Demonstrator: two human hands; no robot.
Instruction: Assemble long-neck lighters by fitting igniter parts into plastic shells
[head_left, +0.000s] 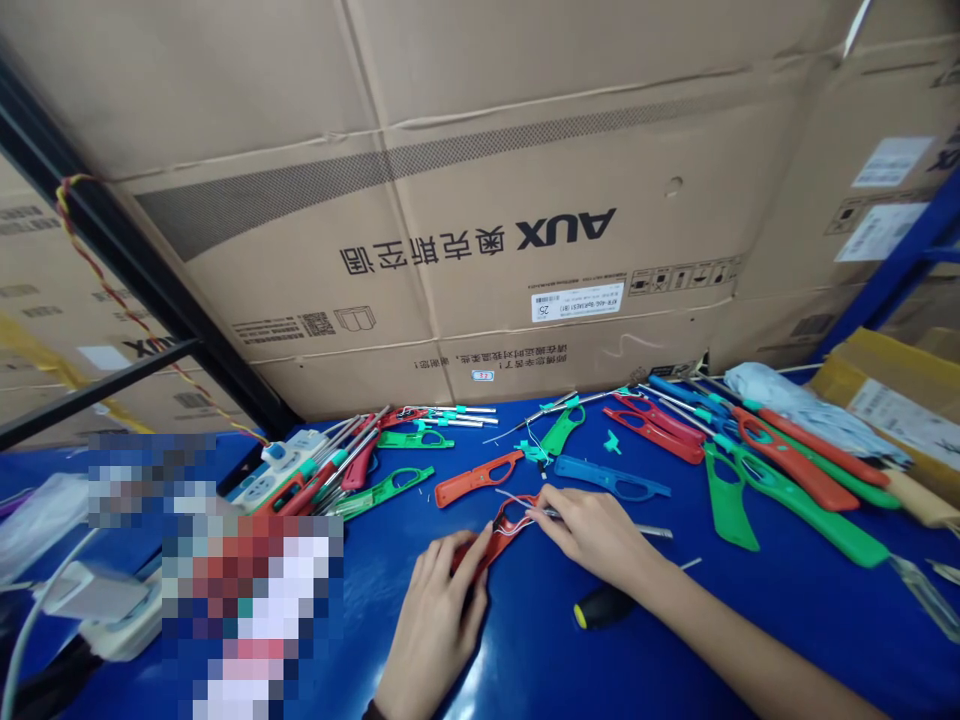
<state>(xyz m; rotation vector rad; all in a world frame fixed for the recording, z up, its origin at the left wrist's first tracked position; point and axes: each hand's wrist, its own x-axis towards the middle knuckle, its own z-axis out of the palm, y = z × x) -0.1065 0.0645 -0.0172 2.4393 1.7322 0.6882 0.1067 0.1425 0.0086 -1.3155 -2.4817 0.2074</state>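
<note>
Down on the blue desk [757,640], the left hand [435,625] closes its grip firmly round an orange plastic lighter shell [501,532], and the right hand [592,535] pinches a thin metal rod [652,531] right at that shell, fine wires [517,512] looped across it! Just past the shell lies a second orange shell [476,480]; just below it, a black-handled screwdriver [604,606].

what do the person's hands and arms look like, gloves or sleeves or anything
The left hand and the right hand are bare, with no gloves, and no rings show. The right forearm is bare too, with no sleeve in view. At the left wrist, a dark cuff or band just shows at the frame's bottom edge.
</note>
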